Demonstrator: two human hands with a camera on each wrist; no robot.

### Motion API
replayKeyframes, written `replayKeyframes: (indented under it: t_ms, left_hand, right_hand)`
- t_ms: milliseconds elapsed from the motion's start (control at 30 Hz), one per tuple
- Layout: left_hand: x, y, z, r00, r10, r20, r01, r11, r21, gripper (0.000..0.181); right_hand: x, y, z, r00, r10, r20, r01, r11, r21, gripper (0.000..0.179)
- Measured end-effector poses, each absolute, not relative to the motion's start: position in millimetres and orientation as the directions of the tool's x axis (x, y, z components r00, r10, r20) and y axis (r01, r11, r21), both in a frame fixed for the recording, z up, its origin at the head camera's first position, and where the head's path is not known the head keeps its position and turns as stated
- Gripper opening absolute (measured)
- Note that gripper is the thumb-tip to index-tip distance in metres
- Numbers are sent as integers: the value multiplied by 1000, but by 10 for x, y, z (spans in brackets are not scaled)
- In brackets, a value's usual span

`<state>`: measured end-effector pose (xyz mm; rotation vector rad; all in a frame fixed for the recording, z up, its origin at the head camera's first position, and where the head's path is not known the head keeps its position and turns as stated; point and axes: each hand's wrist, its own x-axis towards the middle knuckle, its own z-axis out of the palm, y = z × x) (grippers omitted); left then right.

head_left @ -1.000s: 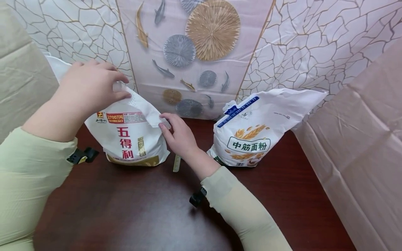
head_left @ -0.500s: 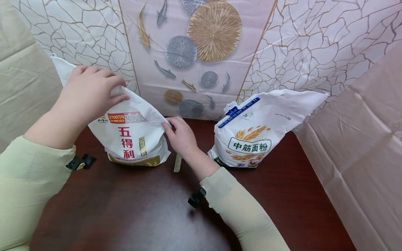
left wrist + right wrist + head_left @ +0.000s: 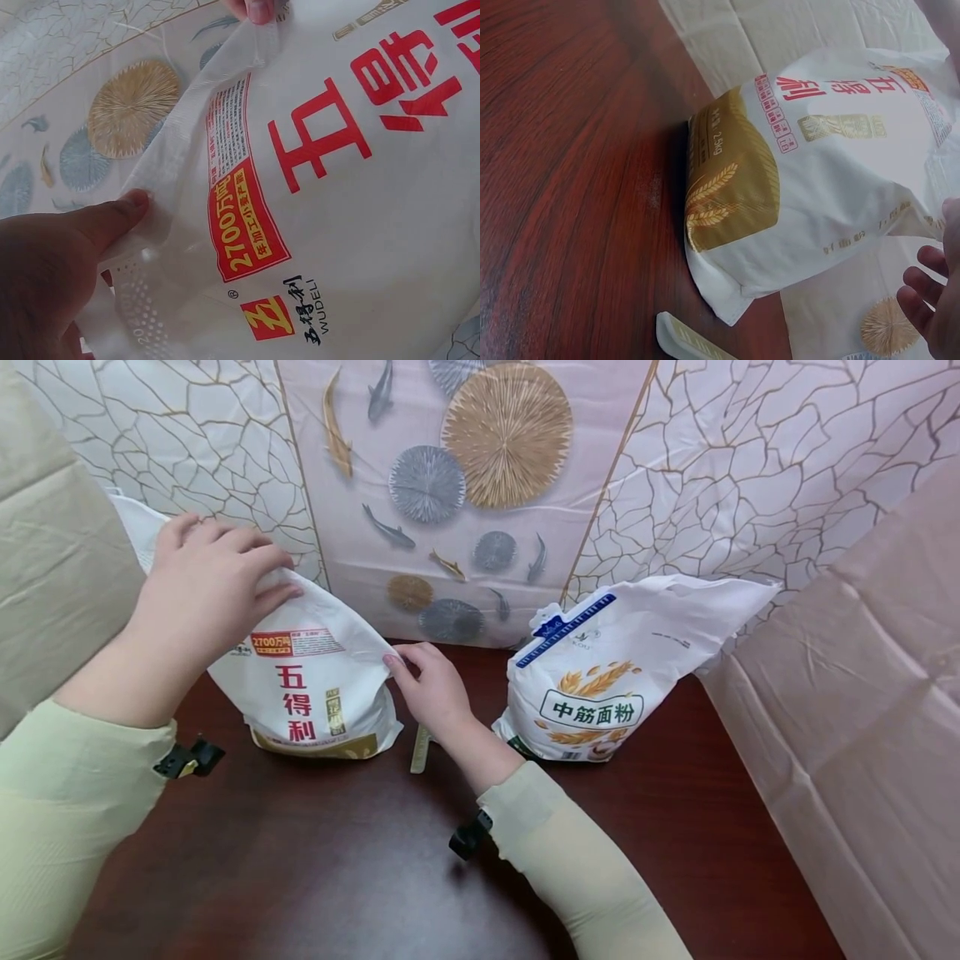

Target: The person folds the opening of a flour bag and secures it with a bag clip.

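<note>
Up at the top edge of the white flour bag, the left hand has the folded rim between thumb and fingers, thumb lying along the front face. And here's the right hand, pinching the bag's right corner, thumb to the near side. Two grips, well apart, with the rim running between them: that spread probably keeps the fold taut and the mouth flat. The weight, meanwhile, looks to be carried by the table, the gold-banded base sitting squarely below both sets of fingers, so the fingers seem to be managing film rather than lifting.

Just below the right fingers, next to the base, lies a pale strip, partly covered by the hand; within easy reach, I'd judge. Farther to the right of those fingers stands a second flour bag, a blue clip slanting across its neck, presumably pinching it closed.

Now the held bag's line: printed front towards the person, long axis running upward from the table with a slight lean to the left. The rim slopes, high beyond the left fingers, where a loose corner pokes up, and low at the right fingers.
</note>
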<state>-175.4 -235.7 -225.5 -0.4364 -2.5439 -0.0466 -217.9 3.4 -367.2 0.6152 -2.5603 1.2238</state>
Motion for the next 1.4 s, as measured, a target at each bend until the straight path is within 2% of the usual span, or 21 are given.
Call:
replayKeyframes:
  t_ms: [333, 567, 833, 1067, 1400]
  left_hand:
    - [-1714, -2351, -2269, -776, 283, 563, 319, 947, -37, 25]
    - [-1720, -2354, -2291, -771, 287, 568, 323, 946, -39, 24]
    - [-1697, -2362, -2310, -770, 286, 570, 325, 945, -36, 25]
    - [-1692, -2358, -2330, -765, 290, 575, 328, 944, -39, 26]
    - [-1706, -2354, -2368, -763, 278, 584, 316, 948, -38, 28]
  right_hand:
    - [-2183, 139, -3760, -884, -282, 373, -467, 502, -728, 31]
    - [-2160, 312, -3870, -890, -316, 330, -456, 575, -679, 36]
    - [-2166, 492, -4047, -895, -361, 262, -446, 705, -552, 35]
    - [-2178, 552, -4181, -930, -357, 88, -362, 847, -389, 41]
    - [-2152, 543, -4311, -946, -325, 5, -317, 920, -231, 40]
